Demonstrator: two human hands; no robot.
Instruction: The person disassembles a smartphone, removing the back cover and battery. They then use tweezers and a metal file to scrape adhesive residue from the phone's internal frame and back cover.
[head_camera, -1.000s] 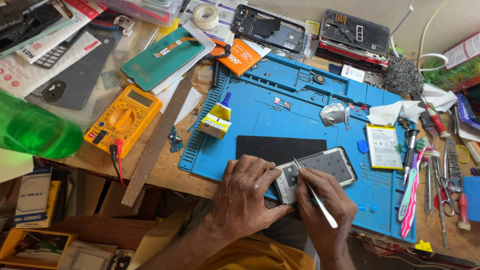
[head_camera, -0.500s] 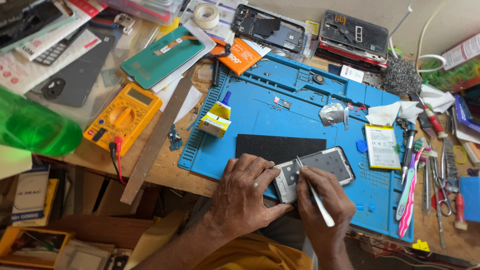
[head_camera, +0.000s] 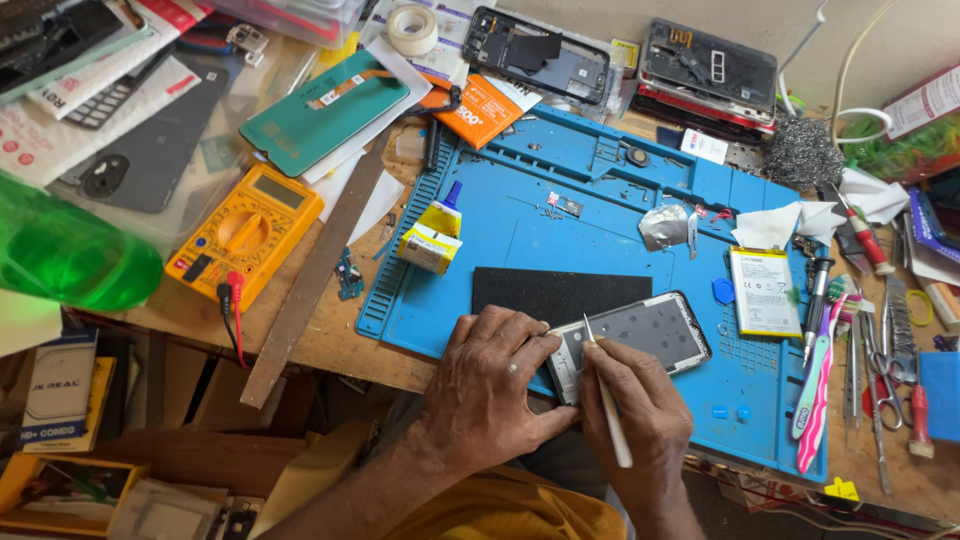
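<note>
A phone frame with its back open lies on the blue work mat near the front edge. My left hand presses down on the frame's left end and holds it still. My right hand grips a thin white pointed tool like a pen, its tip touching the frame's left part. A black rectangular panel lies on the mat just behind the phone.
A yellow multimeter, a metal ruler and a green bottle lie left. A glue tube, a battery, toothbrushes, scissors and screwdrivers lie right. Opened phones sit at the back.
Both hands stay on the phone frame; the white tool's tip has shifted only slightly along the frame's left part.
</note>
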